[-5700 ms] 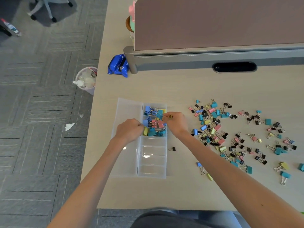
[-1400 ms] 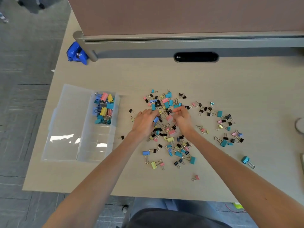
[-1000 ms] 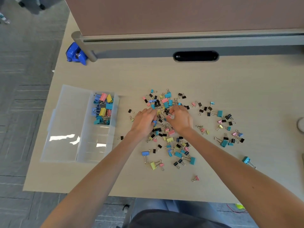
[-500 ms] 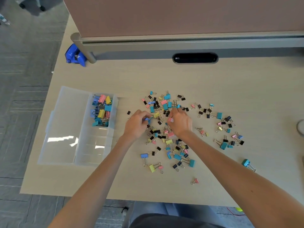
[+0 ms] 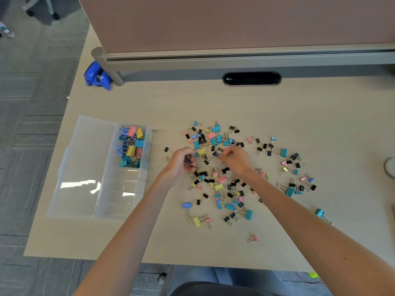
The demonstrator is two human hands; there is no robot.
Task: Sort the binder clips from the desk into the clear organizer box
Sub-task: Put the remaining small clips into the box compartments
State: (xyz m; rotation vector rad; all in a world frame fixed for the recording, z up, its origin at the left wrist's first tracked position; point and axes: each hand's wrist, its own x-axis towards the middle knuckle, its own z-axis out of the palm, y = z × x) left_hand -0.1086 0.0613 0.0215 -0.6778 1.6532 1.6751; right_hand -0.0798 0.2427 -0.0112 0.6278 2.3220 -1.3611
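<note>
Pale worktop: binder clips scattered mid-surface, within both arms' reach. Its left edge keeps the organizer box close. My left grip clasps a blue clip; my right grip curls into the heap — holding what, I cannot tell.

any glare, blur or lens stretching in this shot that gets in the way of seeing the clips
Head view: white glare patches sit on the clear organizer box lid and empty compartments, yet its binder clips read clearly; the left hand, pinching a blue clip, and right hand look slightly soft, the right's grip unreadable; the wide lens stretches the forearms toward the bottom corners.
</note>
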